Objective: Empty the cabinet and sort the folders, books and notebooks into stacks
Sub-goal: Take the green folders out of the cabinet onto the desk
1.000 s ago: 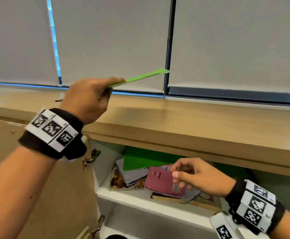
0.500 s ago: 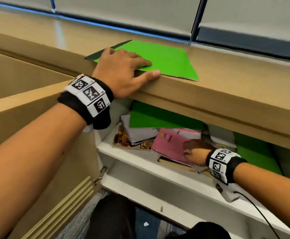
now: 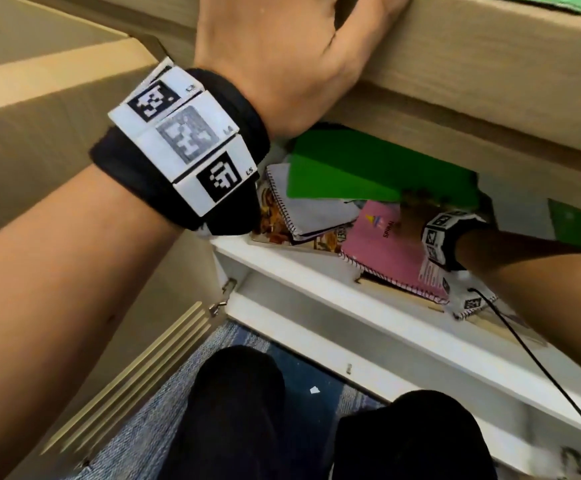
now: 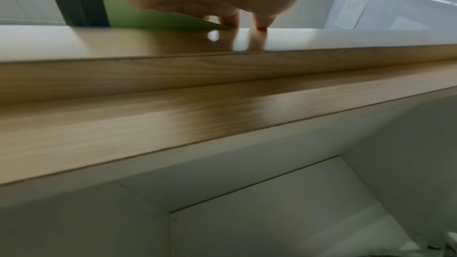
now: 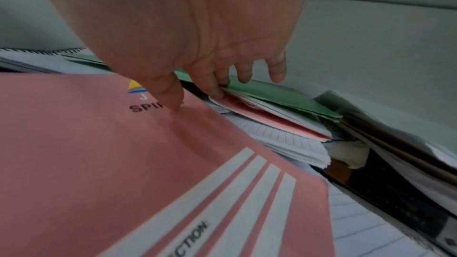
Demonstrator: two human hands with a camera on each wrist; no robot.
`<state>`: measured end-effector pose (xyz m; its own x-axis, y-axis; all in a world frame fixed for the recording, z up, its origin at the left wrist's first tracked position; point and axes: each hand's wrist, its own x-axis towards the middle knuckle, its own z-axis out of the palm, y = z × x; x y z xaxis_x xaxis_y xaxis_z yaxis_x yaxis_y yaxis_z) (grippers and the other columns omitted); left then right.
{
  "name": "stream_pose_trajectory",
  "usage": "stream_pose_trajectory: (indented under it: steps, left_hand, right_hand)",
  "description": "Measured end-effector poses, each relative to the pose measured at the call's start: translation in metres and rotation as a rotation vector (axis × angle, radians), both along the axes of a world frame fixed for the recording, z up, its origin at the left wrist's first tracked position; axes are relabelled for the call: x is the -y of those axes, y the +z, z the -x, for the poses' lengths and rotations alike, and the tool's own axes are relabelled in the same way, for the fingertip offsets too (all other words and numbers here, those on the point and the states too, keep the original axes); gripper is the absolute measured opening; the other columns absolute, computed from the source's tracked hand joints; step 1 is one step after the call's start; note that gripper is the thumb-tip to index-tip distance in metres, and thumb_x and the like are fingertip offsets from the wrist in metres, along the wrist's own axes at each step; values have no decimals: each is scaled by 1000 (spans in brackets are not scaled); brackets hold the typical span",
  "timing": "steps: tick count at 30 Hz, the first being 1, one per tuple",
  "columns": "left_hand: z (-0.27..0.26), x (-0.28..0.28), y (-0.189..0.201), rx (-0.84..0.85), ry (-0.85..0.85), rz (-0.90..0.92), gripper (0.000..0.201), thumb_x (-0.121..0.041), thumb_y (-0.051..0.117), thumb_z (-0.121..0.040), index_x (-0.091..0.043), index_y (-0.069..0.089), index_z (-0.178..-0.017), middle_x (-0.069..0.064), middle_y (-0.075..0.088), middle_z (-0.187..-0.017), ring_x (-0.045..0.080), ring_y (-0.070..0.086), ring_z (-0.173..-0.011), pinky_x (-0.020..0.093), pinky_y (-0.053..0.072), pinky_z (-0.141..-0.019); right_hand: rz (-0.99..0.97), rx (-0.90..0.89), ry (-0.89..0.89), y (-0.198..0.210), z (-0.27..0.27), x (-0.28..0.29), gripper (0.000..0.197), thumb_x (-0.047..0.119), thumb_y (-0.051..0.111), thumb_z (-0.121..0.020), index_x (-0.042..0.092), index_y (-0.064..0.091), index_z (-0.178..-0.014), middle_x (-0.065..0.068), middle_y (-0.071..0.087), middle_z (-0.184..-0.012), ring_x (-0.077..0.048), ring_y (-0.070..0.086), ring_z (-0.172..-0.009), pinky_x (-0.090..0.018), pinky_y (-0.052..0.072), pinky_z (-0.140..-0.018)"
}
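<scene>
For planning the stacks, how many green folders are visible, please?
3 green folders: one on the countertop, one on the cabinet shelf pile, one further right inside; others may be hidden.

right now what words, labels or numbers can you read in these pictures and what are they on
"SPIRAL" on the cover of the pink notebook, plain in the head view; the right wrist view shows only "SPIR" before the thumb of the right hand covers the rest.
"ECTION", the cut-off end of a word, by the white stripes on the same cover.
"J" under the cover's small logo.
Small letters on the left wristband tags: too small to read.
Lettering on the comic-style book: too blurred.
</scene>
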<state>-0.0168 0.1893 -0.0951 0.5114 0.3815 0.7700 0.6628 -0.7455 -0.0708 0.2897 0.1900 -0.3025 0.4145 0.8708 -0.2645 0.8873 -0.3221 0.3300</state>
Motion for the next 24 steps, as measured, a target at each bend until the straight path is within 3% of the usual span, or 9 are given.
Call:
stream_pose_trajectory:
  steps: [2, 5, 8, 10, 13, 16, 18, 21, 24]
  left_hand:
    - [0, -3, 0, 44, 36, 99, 52, -45, 13, -98, -21, 56, -115, 10, 61, -103, 26, 55, -97, 43, 41, -88]
    - [1, 5, 4, 220, -68, 53, 53, -50, 26, -100, -15, 66, -100, 8, 65, -92, 24, 58, -89, 41, 42, -80]
    - [-1, 12, 6, 246, -53, 38, 53, -56, 25, -99, -23, 67, -101, -3, 65, -95, 17, 57, -97, 34, 35, -85]
    - [-1, 18, 10, 227, 2, 62, 54, -58, 22, -97, -30, 64, -113, -9, 63, -111, 15, 52, -113, 35, 29, -94]
    - [1, 31, 7, 206, -15, 70, 51, -57, 29, -95, -31, 54, -131, -3, 49, -138, 20, 38, -133, 41, 23, -106]
    - [4, 58, -2, 199, -72, 15, 51, -52, 44, -90, -25, 54, -132, 9, 37, -149, 29, 26, -141, 46, 21, -110]
    - [7, 77, -11, 138, -153, -9, 47, -48, 51, -86, -24, 57, -127, 9, 40, -147, 28, 26, -138, 45, 22, -108]
    - [14, 97, -28, -97, -228, -1, 45, -42, 58, -83, -22, 59, -123, 8, 52, -135, 30, 40, -129, 45, 33, -100]
    - [22, 109, -34, -358, -107, 129, 57, -46, 60, -81, -26, 49, -133, 4, 52, -130, 28, 46, -122, 43, 36, -96]
  right_hand:
    - [-78, -12, -21, 1, 1, 7, 83, 37, 55, -92, 8, 7, -153, -14, 10, -160, -33, 9, -148, -59, 8, -117]
    - [-207, -21, 16, 10, 3, 18, 78, 30, 54, -91, 8, 11, -152, -14, 16, -159, -33, 14, -147, -57, 8, -118]
    - [-314, -42, 83, 29, 14, 33, 78, 40, 47, -93, 11, 8, -154, -9, 8, -162, -32, 5, -148, -52, -1, -119]
    - [-383, -6, 144, 48, 28, 48, 74, 41, 46, -93, 9, 17, -152, -9, 12, -161, -32, 6, -148, -49, -1, -118]
    - [-428, 42, 231, 76, 51, 74, 56, 32, 48, -93, 4, 41, -141, -10, 23, -156, -35, 16, -144, -46, 9, -116]
    - [-454, 8, 233, 102, 73, 105, 52, 34, 48, -94, 4, 46, -137, -14, 33, -150, -37, 30, -136, -45, 24, -111]
    - [-474, -42, 229, 118, 89, 130, 55, 35, 48, -93, 5, 42, -139, -15, 41, -144, -36, 41, -128, -43, 35, -105]
    - [-464, -81, 276, 134, 114, 171, 49, 37, 45, -94, 4, 47, -131, -16, 49, -136, -35, 53, -115, -44, 43, -96]
    - [-523, 6, 394, 153, 133, 213, 54, 37, 52, -85, 3, 53, -128, -13, 50, -135, -34, 54, -112, -47, 45, -90]
